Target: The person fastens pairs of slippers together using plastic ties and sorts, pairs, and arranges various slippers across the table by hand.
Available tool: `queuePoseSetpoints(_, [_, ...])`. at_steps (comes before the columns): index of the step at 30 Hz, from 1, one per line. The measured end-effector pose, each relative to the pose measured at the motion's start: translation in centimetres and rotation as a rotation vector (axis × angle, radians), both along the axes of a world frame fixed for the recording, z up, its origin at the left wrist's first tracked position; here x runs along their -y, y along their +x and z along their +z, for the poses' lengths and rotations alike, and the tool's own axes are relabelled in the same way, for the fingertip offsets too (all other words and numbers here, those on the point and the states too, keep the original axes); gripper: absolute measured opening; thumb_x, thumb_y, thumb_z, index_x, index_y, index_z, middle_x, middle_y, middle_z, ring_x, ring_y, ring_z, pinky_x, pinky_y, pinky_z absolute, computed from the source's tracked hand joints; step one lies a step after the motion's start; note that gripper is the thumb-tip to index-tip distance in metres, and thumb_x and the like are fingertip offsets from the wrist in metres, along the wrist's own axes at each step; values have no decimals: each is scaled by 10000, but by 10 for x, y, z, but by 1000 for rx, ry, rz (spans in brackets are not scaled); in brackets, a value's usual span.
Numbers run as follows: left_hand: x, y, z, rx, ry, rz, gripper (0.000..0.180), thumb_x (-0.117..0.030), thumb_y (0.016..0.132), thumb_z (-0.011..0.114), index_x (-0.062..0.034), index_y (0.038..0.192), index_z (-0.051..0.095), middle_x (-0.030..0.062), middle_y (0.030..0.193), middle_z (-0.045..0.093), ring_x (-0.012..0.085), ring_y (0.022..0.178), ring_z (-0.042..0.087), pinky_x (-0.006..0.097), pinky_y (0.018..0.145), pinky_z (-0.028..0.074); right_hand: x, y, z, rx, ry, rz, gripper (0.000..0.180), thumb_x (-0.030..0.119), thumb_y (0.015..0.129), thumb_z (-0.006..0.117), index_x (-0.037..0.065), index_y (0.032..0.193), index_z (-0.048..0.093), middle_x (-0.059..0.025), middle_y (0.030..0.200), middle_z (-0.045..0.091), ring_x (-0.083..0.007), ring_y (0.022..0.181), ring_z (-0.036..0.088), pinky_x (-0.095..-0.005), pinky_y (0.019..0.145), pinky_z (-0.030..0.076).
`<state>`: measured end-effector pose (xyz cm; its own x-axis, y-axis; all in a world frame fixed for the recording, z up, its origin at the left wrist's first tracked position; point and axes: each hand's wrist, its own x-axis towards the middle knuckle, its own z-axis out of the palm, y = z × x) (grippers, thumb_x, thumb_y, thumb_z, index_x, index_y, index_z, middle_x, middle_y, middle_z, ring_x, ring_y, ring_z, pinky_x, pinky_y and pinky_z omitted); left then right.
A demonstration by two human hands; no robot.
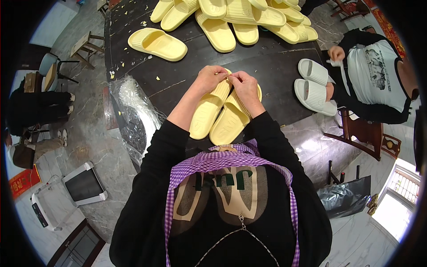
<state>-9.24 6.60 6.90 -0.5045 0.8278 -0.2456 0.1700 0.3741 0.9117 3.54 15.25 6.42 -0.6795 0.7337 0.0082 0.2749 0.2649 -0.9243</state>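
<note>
On the dark worktop (187, 80), the left hand (210, 79) and right hand (245, 84) meet, fingers pinched on the upper ends of two yellow slippers (218, 116), a slipper pile (249, 18) at twelve o'clock.

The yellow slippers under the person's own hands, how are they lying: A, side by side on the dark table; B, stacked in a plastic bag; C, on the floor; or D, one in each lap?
A: the pair of yellow slippers lies side by side on the dark table, with the left hand and right hand at their far ends.
</note>
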Motion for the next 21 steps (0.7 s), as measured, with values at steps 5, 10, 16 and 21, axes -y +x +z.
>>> queuePoseSetpoints(5, [-1,-3,-1,48,-4,-27,175,-134,826,569,12,892,638,45,760,633,102,701,552,258,650,456,0,1,1,6,25,9,137,118,785,620,-7,831,646,-56,689,632,-91,626,559,-240,587,450])
queuePoseSetpoints(10, [-1,-3,4,79,-40,-47,178,-138,832,564,12,896,636,35,754,626,96,688,546,253,619,452,0,0,-3,-6,29,7,138,120,787,622,-9,828,644,-50,684,625,-87,619,545,-241,581,445])
queuePoseSetpoints(16, [-1,-3,6,58,-28,-41,185,-150,817,591,11,896,636,32,739,621,90,666,541,248,591,449,-2,1,-8,-36,52,-2,132,116,791,622,-9,825,642,-53,691,631,-86,616,548,-239,578,445])
queuePoseSetpoints(21, [1,-2,5,35,22,-9,190,-154,793,627,15,879,642,39,724,624,87,650,542,242,585,449,-1,1,-11,-73,57,-32,110,103,779,626,-4,803,636,-58,693,615,-115,634,558,-250,585,449])
